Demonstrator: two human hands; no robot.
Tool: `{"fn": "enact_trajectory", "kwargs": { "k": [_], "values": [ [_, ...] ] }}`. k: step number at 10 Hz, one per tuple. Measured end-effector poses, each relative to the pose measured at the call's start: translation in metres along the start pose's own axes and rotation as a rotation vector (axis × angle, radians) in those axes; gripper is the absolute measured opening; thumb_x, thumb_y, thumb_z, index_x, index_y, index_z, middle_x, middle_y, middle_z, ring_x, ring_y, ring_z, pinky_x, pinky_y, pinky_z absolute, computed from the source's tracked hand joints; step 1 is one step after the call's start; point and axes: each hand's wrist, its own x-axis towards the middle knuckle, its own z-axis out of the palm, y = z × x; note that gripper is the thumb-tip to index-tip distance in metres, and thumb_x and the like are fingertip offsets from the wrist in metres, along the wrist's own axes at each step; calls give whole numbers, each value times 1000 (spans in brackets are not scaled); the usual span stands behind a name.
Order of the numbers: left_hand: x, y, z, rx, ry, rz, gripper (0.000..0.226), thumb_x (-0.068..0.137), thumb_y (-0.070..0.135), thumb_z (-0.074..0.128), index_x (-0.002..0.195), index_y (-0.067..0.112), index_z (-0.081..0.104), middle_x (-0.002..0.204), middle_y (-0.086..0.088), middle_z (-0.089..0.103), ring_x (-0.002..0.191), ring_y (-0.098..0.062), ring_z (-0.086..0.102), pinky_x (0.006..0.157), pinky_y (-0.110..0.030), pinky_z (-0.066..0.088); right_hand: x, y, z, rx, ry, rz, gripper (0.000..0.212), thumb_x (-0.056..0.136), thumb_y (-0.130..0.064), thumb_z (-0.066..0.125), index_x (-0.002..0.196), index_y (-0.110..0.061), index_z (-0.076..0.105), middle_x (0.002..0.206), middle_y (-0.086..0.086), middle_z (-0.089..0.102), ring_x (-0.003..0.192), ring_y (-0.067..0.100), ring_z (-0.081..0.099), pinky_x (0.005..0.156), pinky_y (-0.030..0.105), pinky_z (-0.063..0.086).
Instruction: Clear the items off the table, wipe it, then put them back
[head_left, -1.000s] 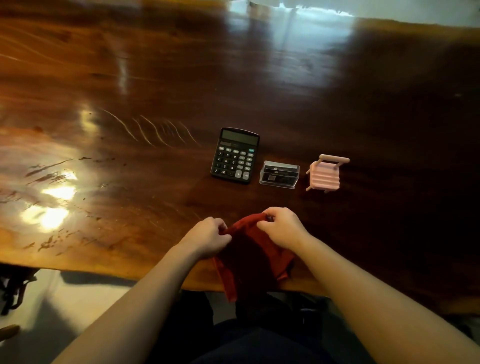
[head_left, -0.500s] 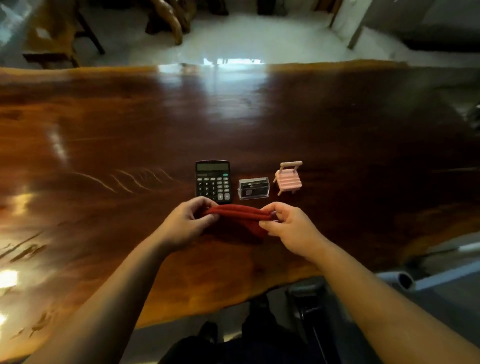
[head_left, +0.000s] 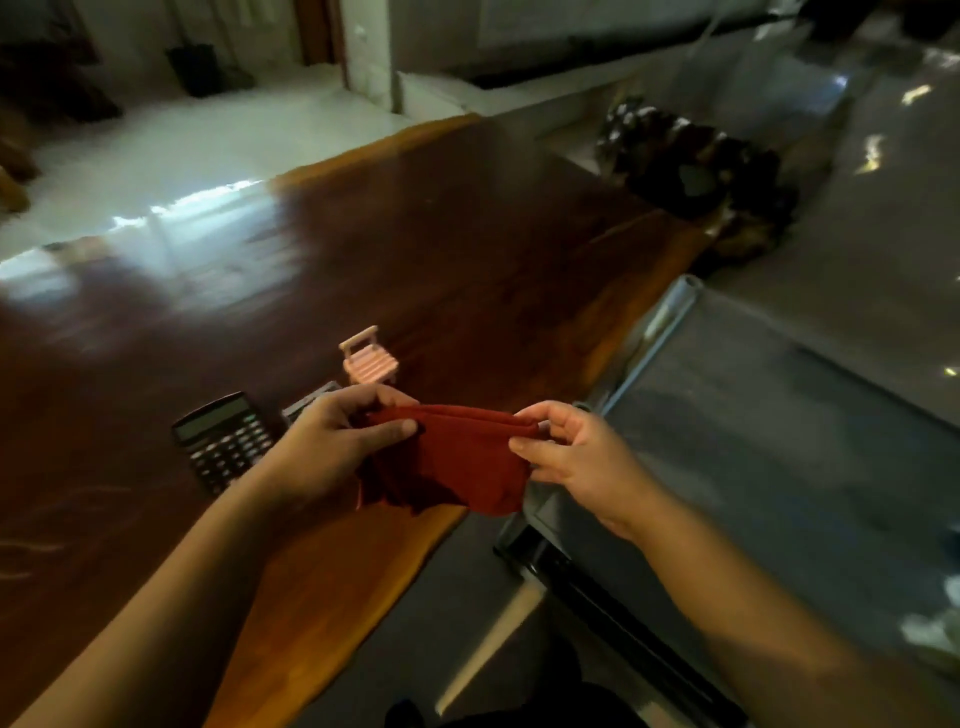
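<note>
**Cloth in hand, table not yet cleared**

Both hands pinch a red cloth: left hand and right hand each grip one end of its folded top edge; the rest sags loose above the table edge. Just beyond the left grip sit a calculator, what looks like a small clear box, half hidden, and a pink toy chair; judging by that, clearing comes first, so one hand must free itself to lift them.
</note>
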Motion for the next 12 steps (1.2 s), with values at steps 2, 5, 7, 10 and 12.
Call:
{"fn": "enact_trajectory", "kwargs": {
  "k": [2, 5, 7, 10, 12],
  "values": [
    [80, 8, 101, 142, -266, 64, 30, 89, 38, 76, 115, 24, 70, 115, -6, 72, 105, -26, 70, 83, -38, 58, -43, 29, -102, 151, 238, 50, 15, 91, -5, 71, 104, -13, 71, 101, 11, 74, 93, 24, 74, 76, 38, 62],
    [185, 16, 255, 267, -455, -167, 21, 91, 19, 72, 113, 18, 73, 109, -6, 75, 101, -25, 73, 86, -43, 59, -57, 95, -242, 361, 433, 233, 13, 92, -5, 70, 105, -7, 67, 91, 12, 72, 79, 25, 71, 64, 40, 60],
    [241, 2, 314, 506, -374, -225, 19, 92, 17, 71, 108, 28, 73, 107, 3, 73, 93, -12, 72, 81, -30, 61, -12, 138, -302, 177, 487, 274, 19, 91, 3, 68, 89, -14, 61, 83, 11, 65, 61, 14, 67, 53, 36, 60],
    [269, -30, 343, 1013, -227, -65, 27, 97, 23, 62, 124, 26, 64, 117, 2, 64, 105, -16, 62, 89, -34, 54, 44, 171, -321, -503, 525, 135, 18, 85, -17, 77, 79, -25, 61, 77, 0, 68, 79, 27, 68, 68, 33, 50],
    [244, -28, 335, 1223, -138, 127, 56, 95, 44, 60, 147, 32, 44, 146, 1, 48, 134, -23, 43, 104, -44, 45, 38, 167, -313, -851, 456, 132, 43, 92, -24, 69, 133, -15, 59, 126, 10, 59, 114, 32, 58, 91, 36, 47]
  ]
}}
